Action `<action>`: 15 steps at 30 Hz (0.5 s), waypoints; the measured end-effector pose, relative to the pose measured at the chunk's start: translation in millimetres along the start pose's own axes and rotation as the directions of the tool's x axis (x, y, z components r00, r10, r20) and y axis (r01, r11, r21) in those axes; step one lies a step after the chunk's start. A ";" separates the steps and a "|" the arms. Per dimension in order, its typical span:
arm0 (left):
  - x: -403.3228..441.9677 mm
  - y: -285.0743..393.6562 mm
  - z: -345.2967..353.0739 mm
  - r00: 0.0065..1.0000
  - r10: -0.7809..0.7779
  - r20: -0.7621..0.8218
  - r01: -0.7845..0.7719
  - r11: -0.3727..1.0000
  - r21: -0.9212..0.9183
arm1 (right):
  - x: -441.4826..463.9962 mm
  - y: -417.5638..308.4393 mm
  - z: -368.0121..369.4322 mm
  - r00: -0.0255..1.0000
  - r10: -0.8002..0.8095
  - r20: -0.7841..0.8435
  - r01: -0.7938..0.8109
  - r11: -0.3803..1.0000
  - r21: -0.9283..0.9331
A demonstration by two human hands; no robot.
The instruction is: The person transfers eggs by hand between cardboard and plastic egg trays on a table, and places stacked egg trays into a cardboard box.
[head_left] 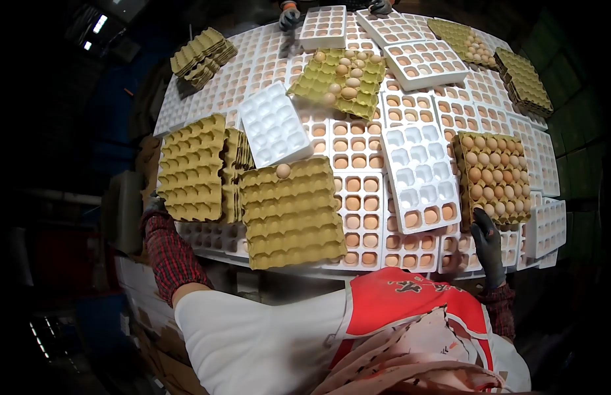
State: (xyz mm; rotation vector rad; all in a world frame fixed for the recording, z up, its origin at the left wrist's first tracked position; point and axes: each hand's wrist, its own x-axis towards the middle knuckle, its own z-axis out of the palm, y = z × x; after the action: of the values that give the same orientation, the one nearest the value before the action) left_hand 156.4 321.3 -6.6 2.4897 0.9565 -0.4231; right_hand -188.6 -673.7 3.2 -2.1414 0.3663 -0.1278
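Observation:
My right hand [487,245], in a dark glove, is at the near edge of a yellow-green tray full of brown eggs [495,174]; its fingertips touch the tray's lower edge. At the left, my gloved left hand [154,207] is at the lower left corner of a stack of egg trays [190,168], its fingers mostly hidden. Between the hands lie a pulp tray [289,217] with one egg [283,171] at its far edge, and a white foam tray [421,172] with eggs only in its nearest row.
Foam trays of eggs [361,204] cover the table. An empty foam tray [274,124] lies tilted left of centre. A partly filled pulp tray [305,82] is beyond. Another person's gloved hands [290,17] are at the far edge. More pulp stacks [201,54] stand around.

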 end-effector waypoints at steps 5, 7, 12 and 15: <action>-27.7 18.4 29.4 0.990 0.019 -0.140 -0.004 0.994 0.106 | 6.1 -18.1 14.9 0.999 0.019 0.042 -0.022 0.998 0.064; -38.8 28.9 44.3 0.974 0.037 -0.223 0.005 0.983 0.185 | 6.4 -18.6 14.3 0.998 0.028 0.052 -0.031 0.998 0.058; -95.9 110.5 61.6 0.736 0.320 -0.597 -0.015 0.889 0.458 | -1.2 -28.2 20.0 0.995 0.066 0.070 -0.067 0.998 0.010; -101.2 135.6 124.0 0.624 0.620 -0.475 -0.547 0.781 0.302 | -11.0 -13.6 26.3 0.983 -0.057 0.173 0.072 0.994 -0.078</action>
State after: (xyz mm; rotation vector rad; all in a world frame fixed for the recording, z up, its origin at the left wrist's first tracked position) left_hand 162.1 113.1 -30.7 2.9114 0.2135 0.5050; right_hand -190.1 -642.3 0.1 -2.2294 0.2056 0.0349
